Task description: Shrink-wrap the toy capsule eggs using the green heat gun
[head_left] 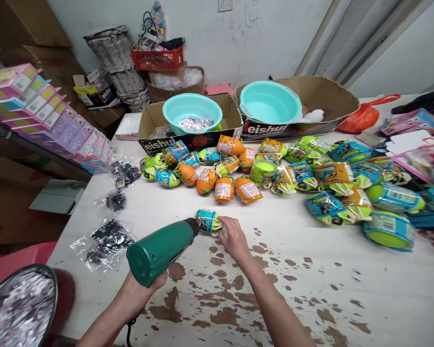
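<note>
A green heat gun [159, 248] is gripped in my left hand [146, 291], whose fingers wrap round the handle, mostly hidden under the body. Its dark nozzle points at a lime-green egg-shaped toy with a blue printed wrap [207, 221] lying on the white table. The fingers of my right hand [233, 236] pinch the right end of that toy. Behind the toy stand orange wrapped toys [224, 190] and other green and blue ones. To the right lies a group of larger wrapped toys [325, 208].
Two turquoise basins [270, 103] sit in open cardboard boxes [332, 94] at the back. Clear bags of dark parts [110, 241] lie on the left of the table [311, 299]. A bin of foil pieces [20, 308] stands at the lower left, stacked pink and purple boxes [54, 113] behind.
</note>
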Demonstrator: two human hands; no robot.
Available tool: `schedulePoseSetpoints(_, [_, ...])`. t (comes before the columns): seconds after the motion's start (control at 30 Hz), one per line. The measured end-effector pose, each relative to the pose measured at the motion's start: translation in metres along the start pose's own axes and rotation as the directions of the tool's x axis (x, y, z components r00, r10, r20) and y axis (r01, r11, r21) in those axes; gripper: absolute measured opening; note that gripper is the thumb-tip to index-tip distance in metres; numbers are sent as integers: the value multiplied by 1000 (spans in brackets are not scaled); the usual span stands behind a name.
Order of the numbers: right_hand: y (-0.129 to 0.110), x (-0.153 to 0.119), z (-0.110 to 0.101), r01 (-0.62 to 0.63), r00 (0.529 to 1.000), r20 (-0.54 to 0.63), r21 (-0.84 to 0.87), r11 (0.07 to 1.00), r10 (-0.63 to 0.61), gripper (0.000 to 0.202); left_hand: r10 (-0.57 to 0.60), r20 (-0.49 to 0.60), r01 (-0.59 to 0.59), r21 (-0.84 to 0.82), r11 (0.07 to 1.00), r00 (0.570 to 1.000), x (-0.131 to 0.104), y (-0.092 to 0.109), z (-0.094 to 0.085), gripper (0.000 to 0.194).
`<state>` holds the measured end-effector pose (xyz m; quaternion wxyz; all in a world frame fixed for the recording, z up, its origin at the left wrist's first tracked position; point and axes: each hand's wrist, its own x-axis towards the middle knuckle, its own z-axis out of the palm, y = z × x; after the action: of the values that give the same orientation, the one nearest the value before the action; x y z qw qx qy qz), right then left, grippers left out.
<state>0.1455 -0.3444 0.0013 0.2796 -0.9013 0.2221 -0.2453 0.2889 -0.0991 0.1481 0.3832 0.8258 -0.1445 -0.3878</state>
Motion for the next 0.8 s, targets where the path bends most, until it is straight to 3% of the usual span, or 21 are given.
schedulePoseSetpoints(0.1, [-7, 0, 1, 108, 990, 103, -115, 988, -96, 37, 56, 60, -61, 86, 994, 997, -4, -4, -8, 21])
schedulePoseSetpoints(0.23, [-15, -14, 3, 265, 953, 218, -262, 928, -210, 22, 59, 112, -68, 71, 995, 992, -6, -3, -15, 18])
schedulePoseSetpoints(0.37, [-14, -33, 3, 315, 935, 245, -249, 916, -256, 19, 27, 85, -27, 6, 1000, 996, 0, -4, -16, 13])
schedulePoseSetpoints(0.57, [-2, -62, -4, 142, 975, 157, 116, 983, -160, 24, -61, 86, 70, -98, 993, 994, 5, -21, -22, 9])
schedulePoseSetpoints(0.7, [-1, -79, -8, -6, 999, 46, 237, 972, -5, 20, -96, 133, 116, -148, 982, 986, -15, -25, -28, 9])
schedulePoseSetpoints(0.8, [-5, -83, -9, -142, 989, 6, 297, 944, 147, 10, -134, 232, 183, -205, 962, 963, -33, -15, -27, 14])
